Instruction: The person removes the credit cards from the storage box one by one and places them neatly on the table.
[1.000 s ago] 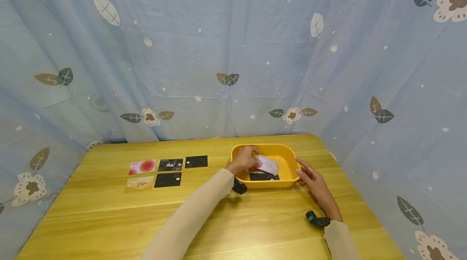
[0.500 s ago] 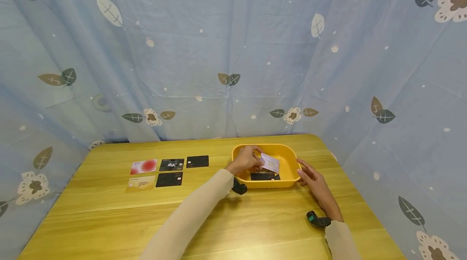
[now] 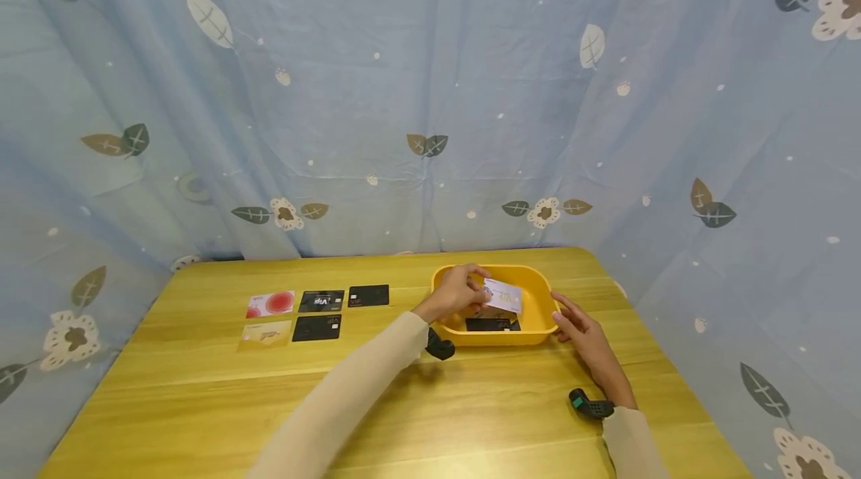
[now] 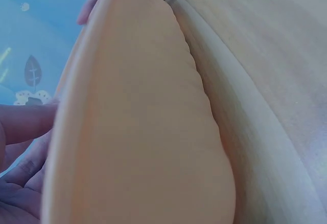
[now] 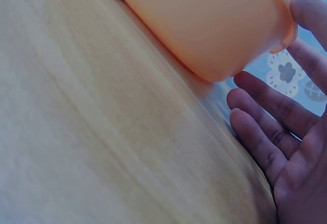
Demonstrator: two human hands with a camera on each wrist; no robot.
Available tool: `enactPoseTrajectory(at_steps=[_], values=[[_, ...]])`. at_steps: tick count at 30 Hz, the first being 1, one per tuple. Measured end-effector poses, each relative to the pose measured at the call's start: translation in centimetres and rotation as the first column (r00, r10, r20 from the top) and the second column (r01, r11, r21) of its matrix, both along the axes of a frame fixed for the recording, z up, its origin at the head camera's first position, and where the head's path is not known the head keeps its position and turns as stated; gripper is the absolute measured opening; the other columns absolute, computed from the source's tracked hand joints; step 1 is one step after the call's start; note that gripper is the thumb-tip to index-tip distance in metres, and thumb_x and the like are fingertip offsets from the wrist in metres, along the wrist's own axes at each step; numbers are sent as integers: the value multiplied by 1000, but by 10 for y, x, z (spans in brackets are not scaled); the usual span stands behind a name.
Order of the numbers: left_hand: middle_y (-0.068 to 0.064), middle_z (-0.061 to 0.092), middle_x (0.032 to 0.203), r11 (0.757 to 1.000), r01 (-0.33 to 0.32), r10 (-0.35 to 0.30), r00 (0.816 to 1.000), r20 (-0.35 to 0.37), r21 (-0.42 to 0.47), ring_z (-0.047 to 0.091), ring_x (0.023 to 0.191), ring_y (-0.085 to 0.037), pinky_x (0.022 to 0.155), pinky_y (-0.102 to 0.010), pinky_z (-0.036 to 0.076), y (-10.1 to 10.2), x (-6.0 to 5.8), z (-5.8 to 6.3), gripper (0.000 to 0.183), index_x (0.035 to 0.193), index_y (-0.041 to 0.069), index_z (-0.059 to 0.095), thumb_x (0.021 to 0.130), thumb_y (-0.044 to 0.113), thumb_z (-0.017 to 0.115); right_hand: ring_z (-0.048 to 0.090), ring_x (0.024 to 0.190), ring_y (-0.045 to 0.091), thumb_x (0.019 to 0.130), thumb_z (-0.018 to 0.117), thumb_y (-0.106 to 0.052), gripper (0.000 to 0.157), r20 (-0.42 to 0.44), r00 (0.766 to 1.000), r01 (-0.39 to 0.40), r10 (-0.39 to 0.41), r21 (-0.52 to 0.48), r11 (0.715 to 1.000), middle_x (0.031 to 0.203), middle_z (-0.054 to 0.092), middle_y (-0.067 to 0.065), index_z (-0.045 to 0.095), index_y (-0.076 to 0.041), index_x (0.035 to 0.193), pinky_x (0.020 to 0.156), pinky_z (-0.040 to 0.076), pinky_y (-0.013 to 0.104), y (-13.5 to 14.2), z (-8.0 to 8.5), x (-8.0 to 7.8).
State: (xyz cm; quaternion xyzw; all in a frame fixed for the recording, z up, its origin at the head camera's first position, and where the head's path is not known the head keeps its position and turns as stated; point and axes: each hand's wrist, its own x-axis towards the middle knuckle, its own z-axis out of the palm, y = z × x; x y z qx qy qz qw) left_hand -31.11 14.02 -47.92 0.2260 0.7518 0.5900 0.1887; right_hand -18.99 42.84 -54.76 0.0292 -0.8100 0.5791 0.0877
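Five cards (image 3: 321, 302) on the table (image 3: 471, 404), left of the tray (image 3: 494, 340), curtain (image 3: 377, 105) behind

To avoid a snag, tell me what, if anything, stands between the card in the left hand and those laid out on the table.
The yellow bin's left rim stands between the pale card, pinched by the left hand, and the laid-out cards. Nothing else visible does.

Tray (image 4: 138, 111) close in both wrist views
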Motion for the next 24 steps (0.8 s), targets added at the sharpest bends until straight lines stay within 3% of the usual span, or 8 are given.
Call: enactPoseTrajectory(at_steps=[10,24], values=[[-8,72,88,999,-28,27,998,-48,-29,73,75,-35,69,-47,62,-6,-1,6,33,127,6,66,95,3,74,66,95,23,109,54,-31,52,0,1000,4,-4,12,1000,135,58,21,42,-25,159,80,57,30,2,0,0],[-9,74,92,1000,19,-19,997,-69,0,72,87,-46,76,-57,59,-23,6,17,35,131,4,64,97,4,72,67,94,22,109,54,-31,52,0,1000,13,-13,22,1000,136,57,23,42,-23,159,81,57,28,1,-1,-1]])
